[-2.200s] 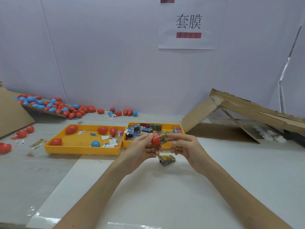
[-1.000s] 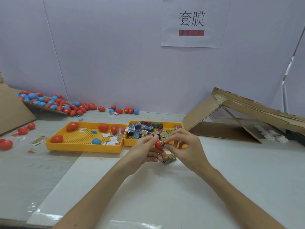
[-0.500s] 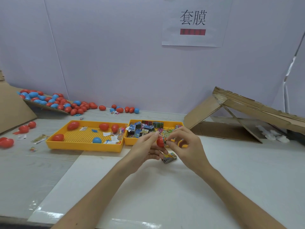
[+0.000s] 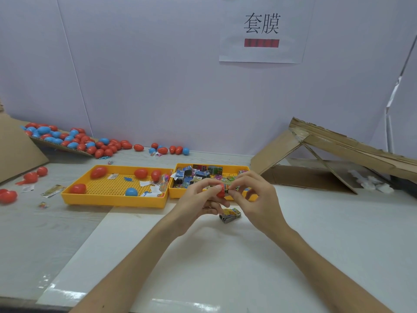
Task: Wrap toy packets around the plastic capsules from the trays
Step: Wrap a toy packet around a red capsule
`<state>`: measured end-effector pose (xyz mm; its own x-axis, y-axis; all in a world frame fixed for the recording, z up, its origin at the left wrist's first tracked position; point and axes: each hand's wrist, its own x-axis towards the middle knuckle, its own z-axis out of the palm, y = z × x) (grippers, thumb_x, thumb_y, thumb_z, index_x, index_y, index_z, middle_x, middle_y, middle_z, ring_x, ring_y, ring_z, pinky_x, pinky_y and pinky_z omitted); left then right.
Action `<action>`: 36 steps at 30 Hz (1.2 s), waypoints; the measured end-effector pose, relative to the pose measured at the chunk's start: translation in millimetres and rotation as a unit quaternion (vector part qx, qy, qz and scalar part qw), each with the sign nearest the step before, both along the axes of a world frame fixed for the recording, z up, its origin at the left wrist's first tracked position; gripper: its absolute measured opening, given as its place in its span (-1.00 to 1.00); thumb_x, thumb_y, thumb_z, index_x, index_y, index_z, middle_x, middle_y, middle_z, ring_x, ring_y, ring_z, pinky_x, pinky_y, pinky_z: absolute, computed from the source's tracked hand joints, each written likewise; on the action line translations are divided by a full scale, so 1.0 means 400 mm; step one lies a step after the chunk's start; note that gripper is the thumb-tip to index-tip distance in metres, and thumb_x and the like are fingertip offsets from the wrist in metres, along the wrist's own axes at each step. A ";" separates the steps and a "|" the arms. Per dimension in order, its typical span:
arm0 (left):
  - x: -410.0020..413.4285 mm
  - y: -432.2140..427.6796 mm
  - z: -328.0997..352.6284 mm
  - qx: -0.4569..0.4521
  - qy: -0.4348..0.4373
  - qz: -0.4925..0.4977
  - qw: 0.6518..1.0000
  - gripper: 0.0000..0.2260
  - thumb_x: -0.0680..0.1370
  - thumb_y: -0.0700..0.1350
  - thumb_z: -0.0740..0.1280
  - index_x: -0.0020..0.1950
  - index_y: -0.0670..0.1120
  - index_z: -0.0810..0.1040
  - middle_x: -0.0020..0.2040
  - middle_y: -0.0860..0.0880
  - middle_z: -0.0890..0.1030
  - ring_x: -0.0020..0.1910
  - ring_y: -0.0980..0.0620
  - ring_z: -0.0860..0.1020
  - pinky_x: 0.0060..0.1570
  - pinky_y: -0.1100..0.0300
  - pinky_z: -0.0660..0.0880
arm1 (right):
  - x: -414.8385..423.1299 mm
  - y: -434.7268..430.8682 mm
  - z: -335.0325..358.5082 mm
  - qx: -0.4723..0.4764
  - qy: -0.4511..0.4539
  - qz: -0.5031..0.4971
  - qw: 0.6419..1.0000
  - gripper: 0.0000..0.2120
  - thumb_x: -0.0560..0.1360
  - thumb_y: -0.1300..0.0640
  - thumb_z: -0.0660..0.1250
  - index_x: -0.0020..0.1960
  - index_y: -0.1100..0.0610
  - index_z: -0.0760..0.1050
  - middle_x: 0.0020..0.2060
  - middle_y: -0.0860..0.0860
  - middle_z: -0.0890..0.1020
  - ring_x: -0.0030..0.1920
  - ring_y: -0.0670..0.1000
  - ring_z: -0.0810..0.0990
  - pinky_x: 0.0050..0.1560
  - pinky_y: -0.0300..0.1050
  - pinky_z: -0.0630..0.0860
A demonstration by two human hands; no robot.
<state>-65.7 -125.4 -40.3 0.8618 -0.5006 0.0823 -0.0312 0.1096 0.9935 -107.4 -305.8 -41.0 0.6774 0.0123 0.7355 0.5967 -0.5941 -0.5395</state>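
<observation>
Paper sign printed 套膜, fixed to the wall. Above the white bench, a smooth red egg-shaped capsule is pinched by the left hand; a glossy printed packet at its end is gripped by the right hand, near a perforated yellow tray

2 bare forearms reach in from the bottom edge and meet at centre. The left hand grips a red capsule with curled fingertips. The right hand, its back to the camera, pinches the printed packet at the capsule's right end, its other fingers loosely arched.
</observation>
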 end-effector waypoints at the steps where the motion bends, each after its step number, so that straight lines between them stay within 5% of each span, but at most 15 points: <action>1: 0.000 0.000 0.000 0.000 -0.001 0.001 1.000 -0.82 0.66 -0.10 0.30 0.22 -0.13 0.56 -0.11 -0.24 0.71 -0.27 -0.06 0.63 -0.18 0.17 0.60 | 0.001 0.000 -0.001 -0.003 -0.003 -0.002 1.000 -0.88 0.45 0.31 0.51 -0.14 0.11 0.65 -0.09 -0.07 0.58 -0.18 -0.02 0.60 -0.30 -0.10 0.52; 13: 0.002 -0.002 -0.006 -0.003 -0.005 0.006 1.000 -0.81 0.65 -0.10 0.31 0.22 -0.15 0.55 -0.09 -0.27 0.71 -0.28 -0.07 0.63 -0.19 0.16 0.60 | 0.005 -0.005 -0.005 -0.041 -0.035 -0.019 0.998 -0.88 0.44 0.30 0.53 -0.11 0.12 0.67 -0.08 -0.05 0.59 -0.15 -0.07 0.58 -0.18 -0.36 0.42; 36: -0.009 -0.003 0.004 -0.039 0.010 -0.017 0.999 -0.82 0.68 -0.16 0.22 0.24 -0.13 0.54 -0.21 -0.22 0.67 -0.30 -0.05 0.60 -0.19 0.17 0.59 | -0.001 -0.001 0.005 0.001 -0.054 0.007 0.999 -0.91 0.46 0.33 0.50 -0.08 0.18 0.67 -0.09 0.01 0.62 -0.05 -0.07 0.62 -0.16 -0.20 0.58</action>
